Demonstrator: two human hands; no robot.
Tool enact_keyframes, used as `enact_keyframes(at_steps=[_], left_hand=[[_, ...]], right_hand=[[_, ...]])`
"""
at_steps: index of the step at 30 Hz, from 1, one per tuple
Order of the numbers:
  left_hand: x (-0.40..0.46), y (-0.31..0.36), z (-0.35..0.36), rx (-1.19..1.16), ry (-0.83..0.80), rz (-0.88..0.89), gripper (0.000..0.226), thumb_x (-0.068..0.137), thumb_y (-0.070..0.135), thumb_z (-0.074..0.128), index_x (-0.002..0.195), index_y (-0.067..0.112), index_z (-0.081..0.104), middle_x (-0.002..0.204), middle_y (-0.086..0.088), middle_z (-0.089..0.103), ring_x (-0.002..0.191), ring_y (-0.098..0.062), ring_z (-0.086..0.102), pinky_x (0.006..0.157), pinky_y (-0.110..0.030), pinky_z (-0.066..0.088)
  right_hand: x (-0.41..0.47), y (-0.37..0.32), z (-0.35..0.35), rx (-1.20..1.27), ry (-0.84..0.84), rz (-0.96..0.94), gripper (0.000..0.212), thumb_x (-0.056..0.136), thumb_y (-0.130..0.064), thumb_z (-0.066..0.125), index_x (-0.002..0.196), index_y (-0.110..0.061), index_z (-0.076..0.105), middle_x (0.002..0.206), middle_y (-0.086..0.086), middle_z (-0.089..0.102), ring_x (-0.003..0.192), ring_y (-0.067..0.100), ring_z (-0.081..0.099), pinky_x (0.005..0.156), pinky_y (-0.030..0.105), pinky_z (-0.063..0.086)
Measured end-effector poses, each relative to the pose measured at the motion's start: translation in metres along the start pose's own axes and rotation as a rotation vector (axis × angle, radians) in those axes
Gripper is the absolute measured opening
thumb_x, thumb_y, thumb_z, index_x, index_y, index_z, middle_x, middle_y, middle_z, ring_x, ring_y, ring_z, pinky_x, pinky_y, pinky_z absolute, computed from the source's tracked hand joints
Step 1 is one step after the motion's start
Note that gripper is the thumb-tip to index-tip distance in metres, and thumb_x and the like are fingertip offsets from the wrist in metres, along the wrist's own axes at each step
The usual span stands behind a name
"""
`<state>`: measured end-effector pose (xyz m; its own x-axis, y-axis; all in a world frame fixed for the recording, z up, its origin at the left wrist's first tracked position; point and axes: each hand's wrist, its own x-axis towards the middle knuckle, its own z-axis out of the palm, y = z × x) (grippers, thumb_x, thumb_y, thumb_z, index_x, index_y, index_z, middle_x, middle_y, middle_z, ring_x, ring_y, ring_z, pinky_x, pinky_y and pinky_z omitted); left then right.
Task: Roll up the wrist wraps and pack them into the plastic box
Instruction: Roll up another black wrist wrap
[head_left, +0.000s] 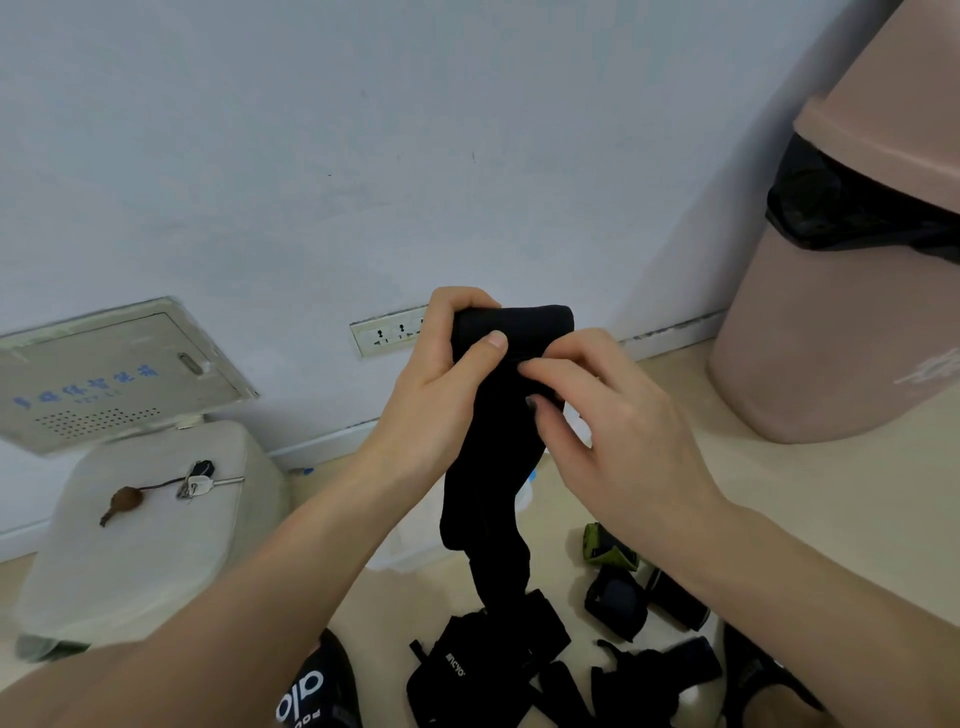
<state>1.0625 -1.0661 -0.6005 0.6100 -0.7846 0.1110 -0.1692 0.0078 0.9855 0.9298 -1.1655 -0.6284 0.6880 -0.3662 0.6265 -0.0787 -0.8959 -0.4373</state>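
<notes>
Pale wall (260, 156) behind; the wrap (498, 441) is raised before it, tail trailing to the floor pile. Left hand (441, 384) clenches its rolled top, right hand (613, 415) pinches alongside. Rolling underway; next, wind tighter.

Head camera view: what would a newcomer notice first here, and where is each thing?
In the centre, the left hand and right hand hold up a long black fabric wrist wrap, its top end partly rolled and its tail hanging down. At the right edge stands a large pink plastic bin with a black liner. Below, a heap of black straps and wraps lies on the beige floor.
</notes>
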Motion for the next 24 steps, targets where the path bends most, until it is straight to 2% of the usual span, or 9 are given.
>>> enact_keyframes(at_steps=[4,8,12,16,21,24], left_hand=[[-0.0011,0.0011,-0.0013,-0.005,-0.017,0.005,0.018,0.105,0.018,0.05,0.109,0.036,0.053,0.09,0.021,0.061,0.085,-0.001,0.06,0.078,-0.02,0.05],[-0.001,0.0001,-0.0017,-0.007,-0.006,-0.002,0.018,0.106,0.02,0.05,0.108,0.038,0.053,0.091,0.02,0.062,0.086,-0.002,0.061,0.078,-0.022,0.051],[0.0003,-0.0012,-0.0022,-0.004,0.021,-0.003,0.017,0.106,0.021,0.051,0.111,0.037,0.053,0.094,0.02,0.063,0.089,-0.002,0.062,0.081,-0.024,0.052],[0.0015,-0.0014,-0.0024,-0.032,0.028,-0.011,0.016,0.106,0.021,0.05,0.112,0.034,0.054,0.092,0.019,0.063,0.087,-0.002,0.062,0.077,-0.021,0.051],[0.0018,-0.0021,-0.0021,-0.054,0.02,-0.011,0.015,0.106,0.019,0.049,0.112,0.032,0.054,0.088,0.021,0.063,0.083,-0.002,0.063,0.072,-0.019,0.052],[-0.0001,-0.006,-0.0018,-0.032,0.015,-0.002,0.017,0.107,0.021,0.05,0.109,0.038,0.054,0.092,0.019,0.064,0.088,-0.004,0.063,0.079,-0.026,0.053]], right_hand=[[0.0,-0.0015,-0.0019,0.0,-0.077,-0.024,0.036,0.092,0.002,0.061,0.124,-0.012,0.069,0.111,0.003,0.057,0.085,0.019,0.059,0.063,0.03,0.049],[0.0015,-0.0022,-0.0051,0.062,-0.118,-0.002,0.049,0.088,0.005,0.062,0.132,-0.017,0.062,0.116,-0.001,0.055,0.087,0.015,0.056,0.069,0.026,0.048],[0.002,0.0003,-0.0053,0.061,-0.124,-0.023,0.056,0.088,0.007,0.059,0.14,-0.014,0.06,0.118,0.001,0.056,0.09,0.017,0.057,0.072,0.029,0.049],[0.0008,0.0018,-0.003,0.03,-0.117,-0.056,0.054,0.09,0.005,0.054,0.142,-0.009,0.061,0.116,0.007,0.056,0.087,0.023,0.057,0.07,0.035,0.05],[0.0008,0.0001,-0.0036,-0.046,-0.125,-0.066,0.061,0.084,0.009,0.058,0.142,-0.01,0.061,0.124,0.008,0.054,0.089,0.026,0.052,0.073,0.041,0.049],[-0.0005,-0.0021,-0.0043,-0.074,-0.144,-0.076,0.059,0.083,0.005,0.056,0.139,-0.01,0.063,0.123,0.004,0.057,0.09,0.024,0.051,0.074,0.04,0.05]])
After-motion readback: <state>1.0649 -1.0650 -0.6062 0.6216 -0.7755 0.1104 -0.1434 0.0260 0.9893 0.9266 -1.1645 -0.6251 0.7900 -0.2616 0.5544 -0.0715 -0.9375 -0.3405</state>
